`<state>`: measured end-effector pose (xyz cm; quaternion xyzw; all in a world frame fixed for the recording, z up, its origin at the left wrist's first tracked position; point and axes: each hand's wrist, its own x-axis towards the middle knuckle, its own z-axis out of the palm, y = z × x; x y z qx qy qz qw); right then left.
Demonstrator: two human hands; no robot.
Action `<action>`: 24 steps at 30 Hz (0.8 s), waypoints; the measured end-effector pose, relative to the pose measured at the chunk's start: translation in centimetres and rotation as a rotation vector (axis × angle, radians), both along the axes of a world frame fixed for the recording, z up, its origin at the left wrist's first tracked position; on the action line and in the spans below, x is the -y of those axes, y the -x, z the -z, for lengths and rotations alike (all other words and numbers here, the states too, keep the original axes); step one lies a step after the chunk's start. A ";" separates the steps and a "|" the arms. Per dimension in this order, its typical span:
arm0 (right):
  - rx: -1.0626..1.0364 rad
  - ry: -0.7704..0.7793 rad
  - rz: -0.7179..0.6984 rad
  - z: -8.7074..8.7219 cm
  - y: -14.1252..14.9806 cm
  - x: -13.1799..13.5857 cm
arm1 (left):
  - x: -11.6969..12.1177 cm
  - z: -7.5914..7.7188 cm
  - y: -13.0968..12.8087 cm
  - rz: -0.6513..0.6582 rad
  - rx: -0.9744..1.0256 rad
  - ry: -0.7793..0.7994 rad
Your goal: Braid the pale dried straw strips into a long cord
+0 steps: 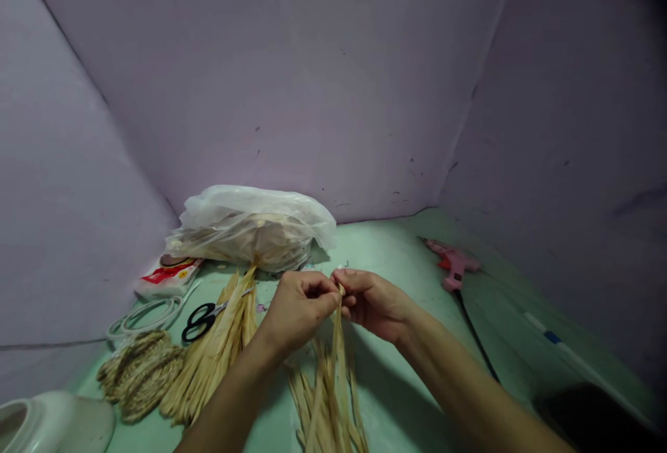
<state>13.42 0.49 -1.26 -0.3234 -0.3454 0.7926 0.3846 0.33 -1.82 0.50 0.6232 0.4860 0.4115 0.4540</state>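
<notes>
Both hands meet above the middle of the table, pinching the top end of some long, pale dried fibre strips. My left hand is closed, thumb and forefinger at the strips' top. From the other side, my right hand grips the same end with its fingertips. The loose lengths hang down and fan out toward the near edge. Left of my left hand lies a second bundle of dried strips, with black-handled scissors partly under it.
A white plastic bag of fibre rests against the back wall. At left are a braided rope coil, a white cable, a red-and-white packet and a white jar. A pink glue gun with a black cord lies at right.
</notes>
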 end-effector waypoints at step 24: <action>0.748 -0.530 0.251 0.0 0.5 0.5 | -1.0 2.2 0.0 -0.323 0.099 0.115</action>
